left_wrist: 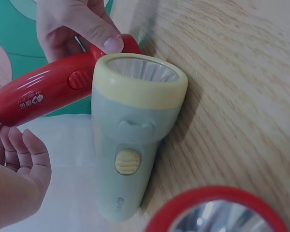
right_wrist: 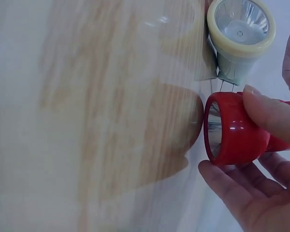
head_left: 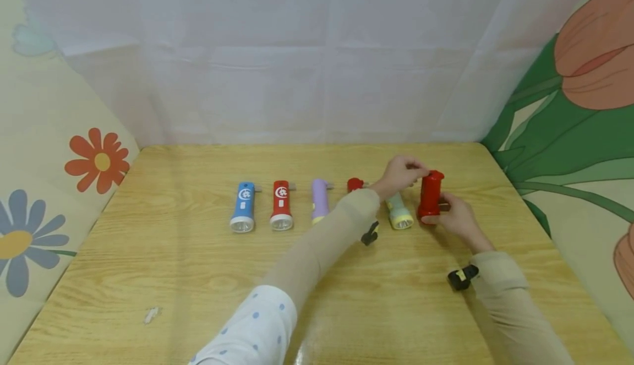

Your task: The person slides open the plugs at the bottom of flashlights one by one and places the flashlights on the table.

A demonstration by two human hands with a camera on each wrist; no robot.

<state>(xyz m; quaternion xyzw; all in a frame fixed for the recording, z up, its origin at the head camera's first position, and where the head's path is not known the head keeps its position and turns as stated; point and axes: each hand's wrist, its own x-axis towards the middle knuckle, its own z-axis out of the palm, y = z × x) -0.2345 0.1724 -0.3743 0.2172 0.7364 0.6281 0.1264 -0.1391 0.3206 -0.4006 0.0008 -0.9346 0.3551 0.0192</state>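
Observation:
A glossy red flashlight (head_left: pixel 430 195) stands upright near the table's right side, lens end down. My right hand (head_left: pixel 458 217) grips its wide head, thumb on one side and fingers on the other, as the right wrist view shows. At the upper end, my left hand (head_left: pixel 400 173) pinches the tail between thumb and fingertips. The sliding switch (left_wrist: pixel 79 79) shows on the red body in the left wrist view. Just left of it lies a mint-green flashlight (left_wrist: pixel 128 130) with a cream head. Another red flashlight (head_left: pixel 354 184) is mostly hidden by my left forearm.
Further left, a purple flashlight (head_left: pixel 320 194), a red-and-white flashlight (head_left: pixel 281 202) and a blue one (head_left: pixel 245 205) lie in a row, lenses toward me. The wooden table (head_left: pixel 223 282) meets a white cloth backdrop (head_left: pixel 297 90); flowered panels flank it.

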